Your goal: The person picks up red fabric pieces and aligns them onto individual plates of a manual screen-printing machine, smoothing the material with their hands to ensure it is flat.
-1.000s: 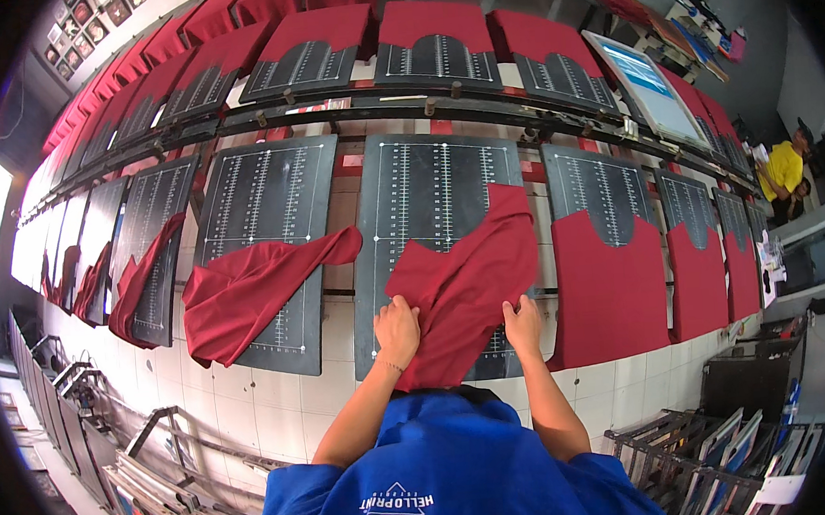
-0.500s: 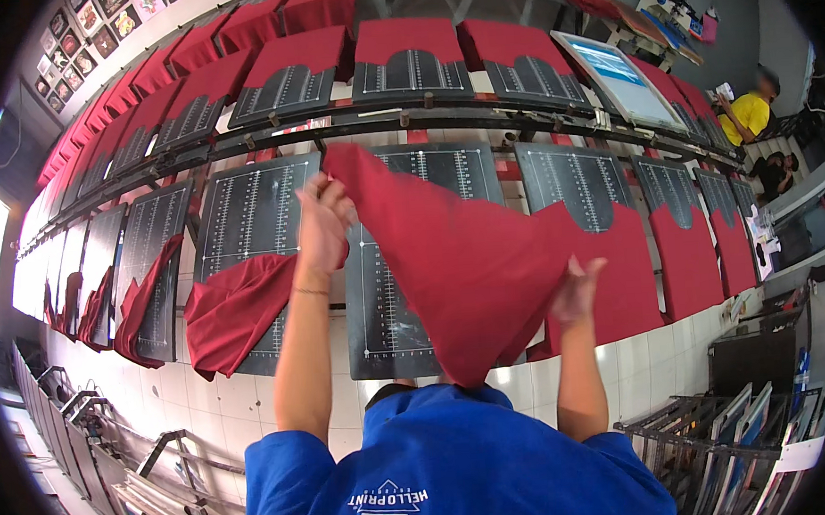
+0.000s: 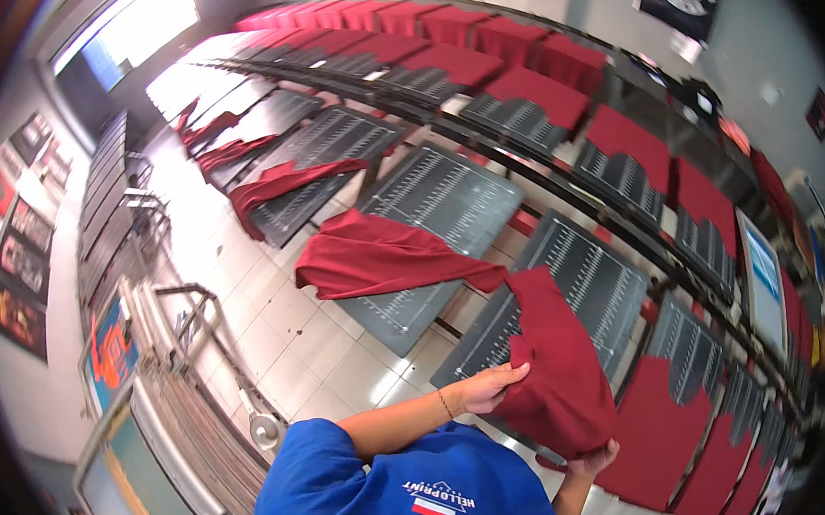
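Handling a dark-red fabric panel (image 3: 561, 371) at a black ruled platen (image 3: 578, 266), on the side near the wearer. Left hand (image 3: 490, 390) is mostly closed on the panel's left edge, thumb showing, fingers partly hidden by cloth. Right hand (image 3: 592, 460) is at the lower corner, partly curled against the fabric; cannot tell how firmly it grips. Panel is creased and slants over the platen, top end by the tail of a bunched red piece (image 3: 375, 258) lying across the next ruled platen (image 3: 442, 199) to the left. On the right, a flat red panel (image 3: 652, 436) covers the near part of its platen. Dark rail (image 3: 530, 163) runs past the platens' far ends; framed screens (image 3: 174, 451) stacked lower left.
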Motion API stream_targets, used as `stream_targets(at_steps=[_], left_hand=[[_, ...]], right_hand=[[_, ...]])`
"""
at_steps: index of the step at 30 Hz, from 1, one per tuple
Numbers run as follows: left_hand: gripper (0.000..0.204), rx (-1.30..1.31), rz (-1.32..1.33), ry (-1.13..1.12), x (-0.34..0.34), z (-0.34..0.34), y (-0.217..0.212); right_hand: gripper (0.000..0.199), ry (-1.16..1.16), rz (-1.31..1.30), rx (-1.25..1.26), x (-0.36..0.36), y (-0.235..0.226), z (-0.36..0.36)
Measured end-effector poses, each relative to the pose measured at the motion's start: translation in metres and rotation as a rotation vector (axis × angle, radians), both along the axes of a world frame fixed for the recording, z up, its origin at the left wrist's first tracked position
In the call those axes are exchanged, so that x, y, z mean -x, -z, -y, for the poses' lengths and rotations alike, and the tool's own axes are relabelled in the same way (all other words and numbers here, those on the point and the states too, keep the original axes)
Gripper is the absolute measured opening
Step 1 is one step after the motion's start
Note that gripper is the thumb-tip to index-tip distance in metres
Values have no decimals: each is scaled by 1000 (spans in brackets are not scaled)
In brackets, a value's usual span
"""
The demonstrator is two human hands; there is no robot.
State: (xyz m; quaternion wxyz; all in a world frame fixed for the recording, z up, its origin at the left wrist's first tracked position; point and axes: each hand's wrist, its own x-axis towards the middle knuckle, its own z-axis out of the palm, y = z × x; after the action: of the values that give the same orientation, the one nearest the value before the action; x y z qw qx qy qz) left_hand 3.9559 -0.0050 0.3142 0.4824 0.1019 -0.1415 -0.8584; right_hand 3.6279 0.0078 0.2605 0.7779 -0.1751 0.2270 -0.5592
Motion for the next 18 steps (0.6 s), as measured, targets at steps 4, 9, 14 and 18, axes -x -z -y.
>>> stream_targets(at_steps=[4,9,14,18], left_hand=[[53,293,-220,-243,-26,-11,-66],[46,382,613,-261,-38,-6,-107],[39,238,808,-718,-68,146,-100],[32,43,692,-775,-107,230,-136]], right_hand=[[71,-4,98,172,24,-11,5],[60,282,-147,220,41,-65,55],[54,610,-1033,527,48,-106,162],[48,215,-232,277,62,-197,248]])
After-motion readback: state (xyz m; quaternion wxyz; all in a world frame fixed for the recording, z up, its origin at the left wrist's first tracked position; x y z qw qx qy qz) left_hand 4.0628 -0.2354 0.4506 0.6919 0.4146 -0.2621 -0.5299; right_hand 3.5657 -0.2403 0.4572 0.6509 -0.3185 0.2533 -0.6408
